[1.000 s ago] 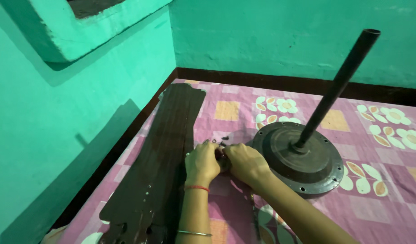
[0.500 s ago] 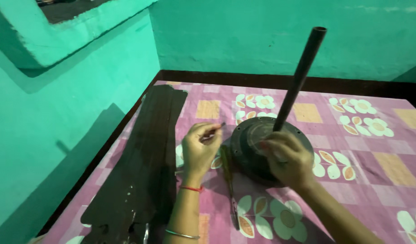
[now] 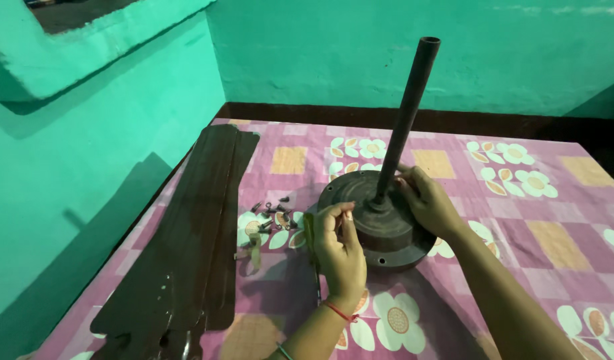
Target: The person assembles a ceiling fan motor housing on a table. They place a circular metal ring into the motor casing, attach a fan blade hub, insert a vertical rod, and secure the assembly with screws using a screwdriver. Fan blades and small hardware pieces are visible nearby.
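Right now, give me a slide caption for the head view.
Right hand steadies a dark fan motor by its rod; left hand pinches something small beside it, blades alongside.

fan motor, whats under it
The fan motor sits on a pink patterned cloth, which shows all round its base. The cloth directly beneath is covered, as is part of the rim under the right hand.

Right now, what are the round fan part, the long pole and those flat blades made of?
The round fan part looks like dull, dark metal, with small holes at its rim. The pole seems a matte metal tube, hollow at the top. The blades are thin, glossy brown sheets, probably painted metal, though that is hard to tell.
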